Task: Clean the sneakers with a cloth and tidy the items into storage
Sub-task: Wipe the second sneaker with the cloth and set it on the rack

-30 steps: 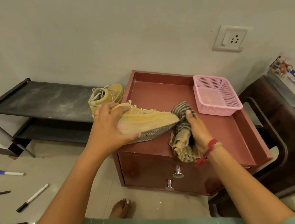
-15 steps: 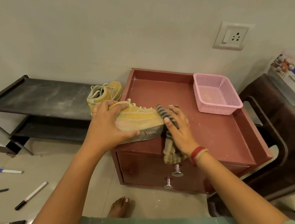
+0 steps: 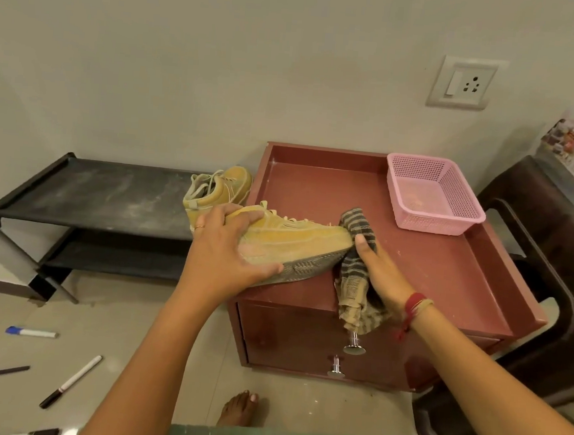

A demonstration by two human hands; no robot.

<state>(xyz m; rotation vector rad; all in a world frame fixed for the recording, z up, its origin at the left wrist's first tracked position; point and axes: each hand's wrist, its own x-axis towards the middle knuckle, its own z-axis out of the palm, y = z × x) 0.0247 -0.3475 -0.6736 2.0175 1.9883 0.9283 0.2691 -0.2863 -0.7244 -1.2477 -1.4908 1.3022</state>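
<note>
A yellow sneaker (image 3: pixel 297 238) lies tilted on its side at the front left of the red-brown cabinet top (image 3: pixel 429 273), its grey sole facing me. My left hand (image 3: pixel 228 250) grips its heel end, thumb on the sole. My right hand (image 3: pixel 376 269) holds a striped cloth (image 3: pixel 353 277) against the sneaker's toe; the cloth's loose end hangs over the cabinet's front edge. The second yellow sneaker (image 3: pixel 219 191) stands upright on the black shoe rack (image 3: pixel 91 195), just left of the cabinet.
A pink plastic basket (image 3: pixel 431 194) sits at the cabinet's back right corner. Two drawers with metal knobs (image 3: pixel 354 346) face me. Several pens and markers (image 3: pixel 70 382) lie on the floor at left. A dark chair (image 3: pixel 542 271) stands right. My bare foot (image 3: pixel 239 409) is below the cabinet.
My right hand with the cloth went left over the sneaker's front, then slid back right to the toe tip. The left hand kept its grip on the heel.
</note>
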